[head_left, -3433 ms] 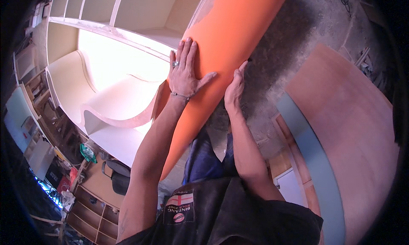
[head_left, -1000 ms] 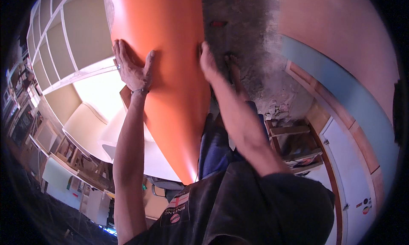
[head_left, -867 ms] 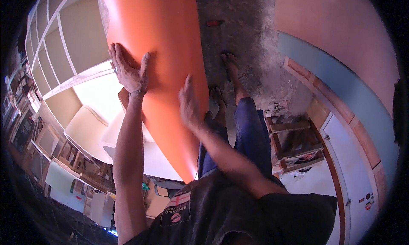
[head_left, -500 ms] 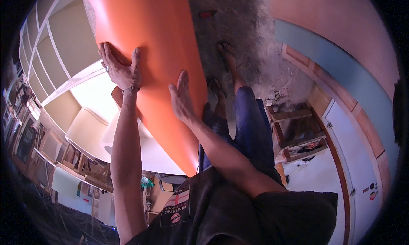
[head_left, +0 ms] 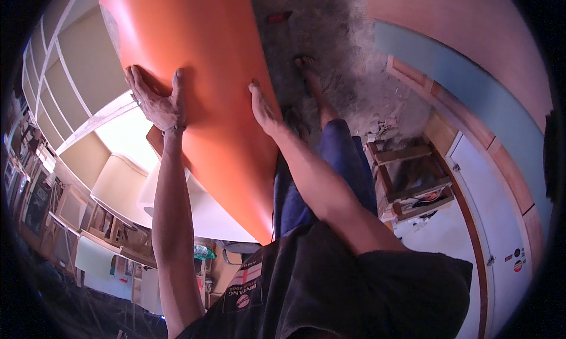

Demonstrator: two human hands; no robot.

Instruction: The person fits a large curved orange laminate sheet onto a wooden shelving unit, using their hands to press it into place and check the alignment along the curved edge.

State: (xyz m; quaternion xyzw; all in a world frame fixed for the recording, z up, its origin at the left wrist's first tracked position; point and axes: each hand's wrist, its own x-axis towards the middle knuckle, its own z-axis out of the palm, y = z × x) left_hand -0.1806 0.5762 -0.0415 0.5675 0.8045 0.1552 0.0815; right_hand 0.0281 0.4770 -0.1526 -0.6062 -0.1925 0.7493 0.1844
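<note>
Long, smooth orange panel [head_left: 206, 56], softly glossy, broad farther away, narrow at the near end

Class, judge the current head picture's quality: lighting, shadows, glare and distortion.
Head view: the fisheye bows the white door's edges and leaves the corners black; glare washes out part of the pale cabinet; the orange panel carries pale sheen near its lower tip, and soft shadow beside the left hand's thumb.

Orange panel [head_left: 212, 103], dark-blue shorts [head_left: 346, 156]
</note>
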